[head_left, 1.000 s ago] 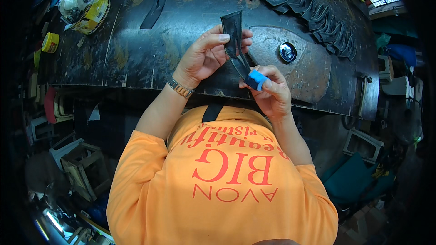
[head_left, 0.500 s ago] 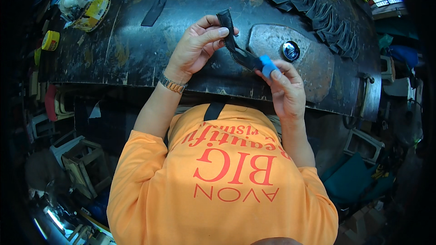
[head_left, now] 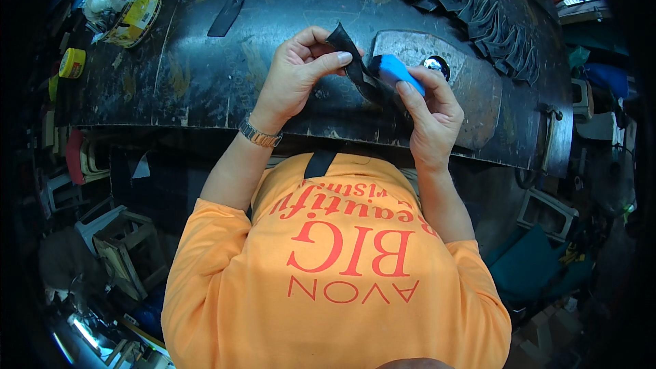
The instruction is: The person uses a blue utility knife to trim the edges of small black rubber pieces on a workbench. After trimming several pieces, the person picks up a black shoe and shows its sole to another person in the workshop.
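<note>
My left hand [head_left: 304, 72] pinches a black leather strap [head_left: 354, 68] near its upper end, thumb on top. The strap hangs toward the right, and a slit or fold shows in its lower part. Between the fingers and thumb of my right hand [head_left: 435, 113] is a blue sponge [head_left: 402, 74] with a blackened tip. That tip is close beside the strap; I cannot tell whether they touch. Behind the right hand, a small round tin [head_left: 436, 65] with a dark, shiny inside rests on a worn grey-brown slab [head_left: 478, 99].
Many similar black strap pieces [head_left: 471, 10] lie in an overlapping row at the back right. A single black strap [head_left: 228, 7] lies further left. A yellow tub [head_left: 137, 22] and a small yellow container [head_left: 72, 63] stand at the left of the dark table [head_left: 198, 99].
My right hand has turned the sponge, bringing its blackened tip into view and up beside the strap. My left hand and the strap have shifted slightly.
</note>
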Demonstrator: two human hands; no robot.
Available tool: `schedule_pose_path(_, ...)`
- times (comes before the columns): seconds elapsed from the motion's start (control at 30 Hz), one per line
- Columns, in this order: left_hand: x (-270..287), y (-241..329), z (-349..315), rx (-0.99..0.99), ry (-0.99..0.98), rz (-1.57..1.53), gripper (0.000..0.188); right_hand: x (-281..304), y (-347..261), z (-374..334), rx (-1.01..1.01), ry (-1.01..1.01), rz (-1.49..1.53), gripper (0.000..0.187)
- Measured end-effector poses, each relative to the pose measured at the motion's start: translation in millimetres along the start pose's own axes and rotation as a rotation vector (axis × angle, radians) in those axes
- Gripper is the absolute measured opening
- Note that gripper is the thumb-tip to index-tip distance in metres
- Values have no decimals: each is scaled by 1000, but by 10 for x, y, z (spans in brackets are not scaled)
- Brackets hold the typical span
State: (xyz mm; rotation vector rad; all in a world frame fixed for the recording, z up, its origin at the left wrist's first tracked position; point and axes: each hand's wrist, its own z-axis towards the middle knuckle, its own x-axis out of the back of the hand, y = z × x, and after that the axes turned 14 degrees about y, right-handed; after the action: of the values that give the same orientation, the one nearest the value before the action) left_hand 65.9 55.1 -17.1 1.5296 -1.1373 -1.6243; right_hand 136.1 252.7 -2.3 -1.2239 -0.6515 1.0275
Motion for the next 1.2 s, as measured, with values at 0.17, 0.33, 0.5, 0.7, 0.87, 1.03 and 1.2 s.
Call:
schedule_pose_path(0.17, -5, -19, 3, -50, 25, 58, 15, -19, 25, 47, 176, -24, -155, 17)
schedule_pose_path(0.33, -34, -25, -28, -48, 58, 58, 14, -54, 28, 69, 270, -38, -213, 17)
schedule_pose_path(0.5, -18, -65, -23, -74, 105, 146, 15, -62, 21, 72, 307, -69, -237, 16)
schedule_pose_path(0.7, 29, -116, 9, -16, 128, 94, 17, 34, 30, 68, 424, -118, -378, 17)
schedule_pose_path(0.87, 58, -108, 18, -9, 94, 118, 13, 141, 43, 51, 516, -112, -516, 20)
schedule_pose_path(1.03, 56, -115, 18, 11, 105, 112, 13, 177, 77, 53, 588, -92, -603, 20)
schedule_pose_path(1.2, 76, -120, 28, 14, 99, 112, 12, 194, 97, 50, 623, -98, -689, 21)
